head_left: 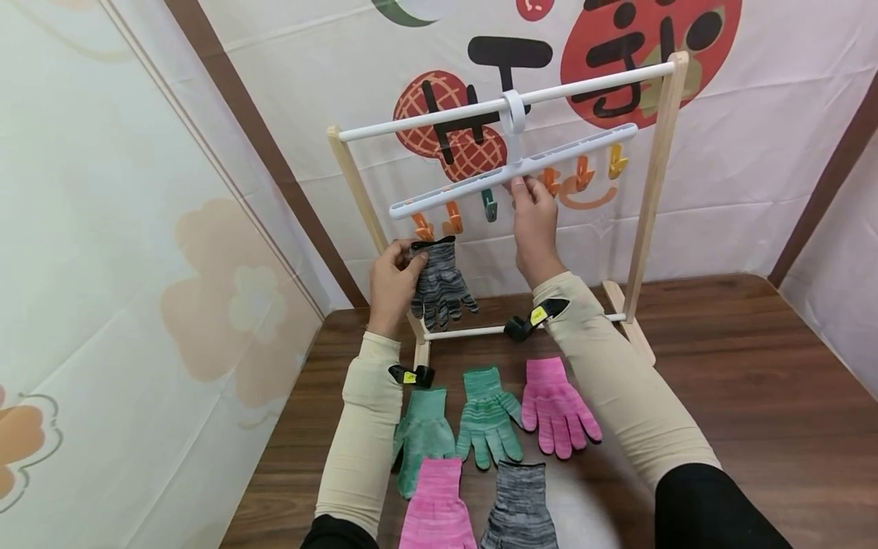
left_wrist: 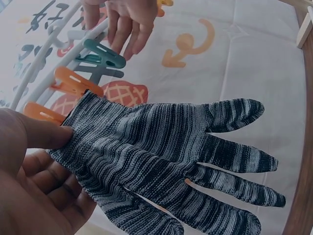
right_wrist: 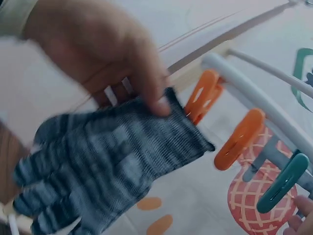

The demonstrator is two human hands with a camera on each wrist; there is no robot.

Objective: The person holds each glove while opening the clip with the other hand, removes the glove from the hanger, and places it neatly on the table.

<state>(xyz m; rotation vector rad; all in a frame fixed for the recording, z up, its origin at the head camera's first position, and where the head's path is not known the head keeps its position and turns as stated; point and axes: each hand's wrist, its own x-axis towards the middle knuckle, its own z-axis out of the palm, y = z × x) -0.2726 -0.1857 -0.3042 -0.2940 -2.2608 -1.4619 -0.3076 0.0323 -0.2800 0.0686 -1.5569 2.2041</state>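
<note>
My left hand [head_left: 392,286] pinches the cuff of a grey-and-black striped knit glove [head_left: 442,282], thumb on the near side. The glove's fingers dangle toward the table. At the cuff's edge sits the leftmost orange clip [right_wrist: 203,95]; whether it bites the fabric I cannot tell. This clip hangs from a pale clip hanger [head_left: 466,185], hooked over the white rod of a wooden stand and tilted up to the right. My right hand [head_left: 538,229] holds the hanger's bar near its middle, beside the green clip [head_left: 489,206]; the exact finger contact is partly hidden.
On the brown table [head_left: 741,366] lie a pink glove [head_left: 559,408], two green gloves, another pink glove and a second grey glove [head_left: 520,507]. The stand's right post [head_left: 657,191] rises beyond my right arm. A printed cloth backs everything. More orange clips and a yellow clip [head_left: 617,162] hang rightward.
</note>
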